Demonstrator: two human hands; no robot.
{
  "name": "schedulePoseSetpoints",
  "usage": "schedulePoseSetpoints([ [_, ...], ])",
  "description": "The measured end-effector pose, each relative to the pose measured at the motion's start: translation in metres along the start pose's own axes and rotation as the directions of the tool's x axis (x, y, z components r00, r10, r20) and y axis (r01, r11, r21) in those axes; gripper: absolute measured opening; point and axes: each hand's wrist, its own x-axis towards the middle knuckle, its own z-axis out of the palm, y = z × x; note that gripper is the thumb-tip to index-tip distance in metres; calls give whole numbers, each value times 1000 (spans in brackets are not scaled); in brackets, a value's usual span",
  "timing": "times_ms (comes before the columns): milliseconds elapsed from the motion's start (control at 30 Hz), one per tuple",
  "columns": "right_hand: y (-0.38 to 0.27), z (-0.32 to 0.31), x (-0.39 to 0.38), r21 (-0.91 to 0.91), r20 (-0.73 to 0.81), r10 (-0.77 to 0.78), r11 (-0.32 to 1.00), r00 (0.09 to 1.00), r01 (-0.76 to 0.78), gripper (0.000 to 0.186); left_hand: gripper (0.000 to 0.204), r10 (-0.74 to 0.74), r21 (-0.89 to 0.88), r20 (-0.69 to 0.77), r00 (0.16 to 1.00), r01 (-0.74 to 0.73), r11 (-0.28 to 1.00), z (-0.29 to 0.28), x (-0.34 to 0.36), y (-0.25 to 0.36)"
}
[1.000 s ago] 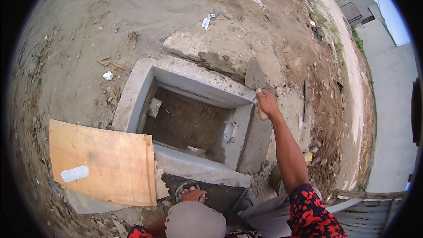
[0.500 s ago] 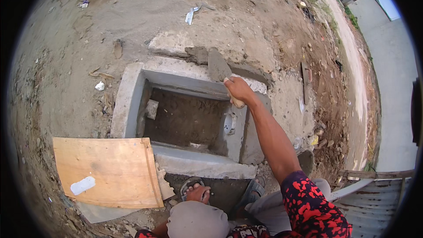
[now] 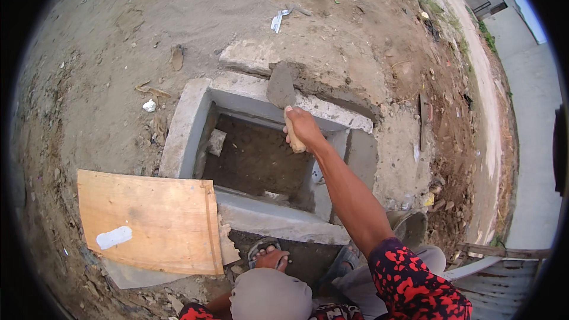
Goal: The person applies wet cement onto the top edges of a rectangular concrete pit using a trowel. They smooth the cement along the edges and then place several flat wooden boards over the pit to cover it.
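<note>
My right hand (image 3: 304, 125) is closed round the wooden handle of a pointed trowel (image 3: 280, 86), held beyond the middle of a rectangular concrete pit. The grey blade lies over the pit's far rim (image 3: 243, 86) and the groove behind it; whether it touches cannot be told. Dark wet mortar (image 3: 332, 96) fills part of that groove, right of the blade. My left forearm (image 3: 220, 303) runs behind my raised knee. Skin shows by the left sandal (image 3: 267, 244), but whether it is hand or foot is unclear, so my left hand's fingers cannot be made out.
A plywood board (image 3: 154, 213) lies left of the pit's near side. Inside the pit sits a pale block (image 3: 216, 141). A bucket (image 3: 410, 226) stands by my right elbow, with corrugated metal sheet (image 3: 504, 287) beyond. A long flat tool (image 3: 422, 121) lies on the right.
The trowel has shifted left along the far rim, and its blade now covers where a mortar lump showed. My wrist has turned, swinging the handle. The view has shifted slightly.
</note>
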Motion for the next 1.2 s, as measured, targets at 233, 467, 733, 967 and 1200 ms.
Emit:
schedulePoseSetpoints([
  [233, 0, -61, 10, -865, 207, -491, 311, 846, 393, 39, 18, -57, 69, -23, 998, 59, 996, 9, -8, -6],
  [467, -55, -189, -47, -969, 231, -257, -147, 938, 198, 34, 20, 9, 181, -191, 981, 27, 983, 12, -8, -1],
  [733, -143, -118, -24, -708, 260, -93, -695, 961, 124, 15, 19, -48, -92, -18, 999, 46, 995, -10, -1, 6],
  [967, -187, -6, 24, -523, 422, -13, -820, 907, 232, 13, 19, 56, 3, -162, 985, -56, 998, 0, -4, 2],
  [1200, -205, 25, 43, -582, 495, -118, -780, 861, 228, 12, 17, 8, -52, -33, 999, -10, 999, -11, 9, 5],
])
